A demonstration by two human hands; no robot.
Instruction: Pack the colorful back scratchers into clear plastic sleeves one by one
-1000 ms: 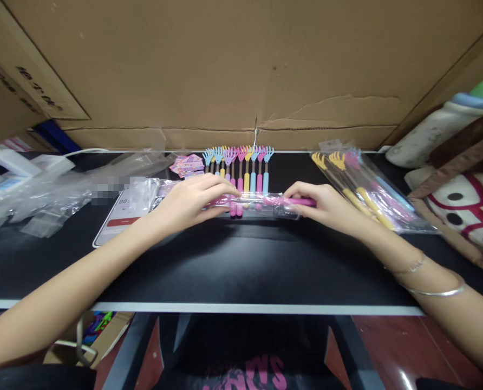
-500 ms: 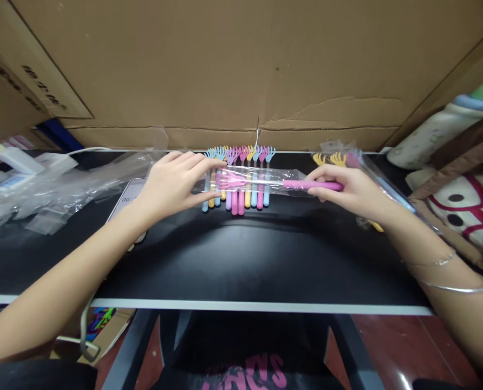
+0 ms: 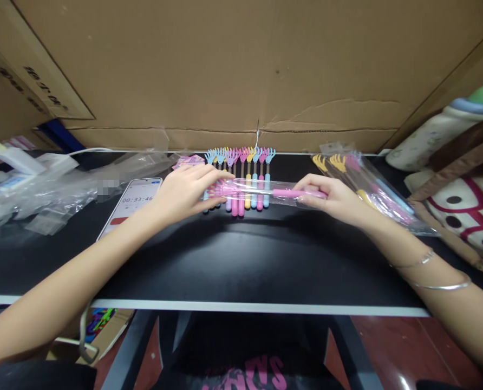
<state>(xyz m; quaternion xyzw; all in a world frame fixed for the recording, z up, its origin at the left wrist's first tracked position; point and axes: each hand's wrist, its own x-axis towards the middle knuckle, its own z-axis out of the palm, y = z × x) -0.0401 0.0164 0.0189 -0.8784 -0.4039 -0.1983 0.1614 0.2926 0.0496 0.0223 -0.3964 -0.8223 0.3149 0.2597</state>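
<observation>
A pink back scratcher lies level between my hands, its claw head to the left and its handle to the right. Around it is a clear plastic sleeve. My left hand pinches the sleeve at the claw end, fingers over the tip. At the other side my right hand is closed on the pink handle near the sleeve's right end. Behind and just beneath stands a row of several loose back scratchers in blue, yellow, purple and pink, heads away from me.
Bagged back scratchers lie at the right, beside a patterned bag and a pale bottle. On the left are a phone showing a timer and crumpled clear plastic bags. A cardboard wall closes off the back.
My right hand has moved left and slightly nearer me with the handle, which sits deeper in the sleeve. My left hand has come slightly lower, still at the claw end.
</observation>
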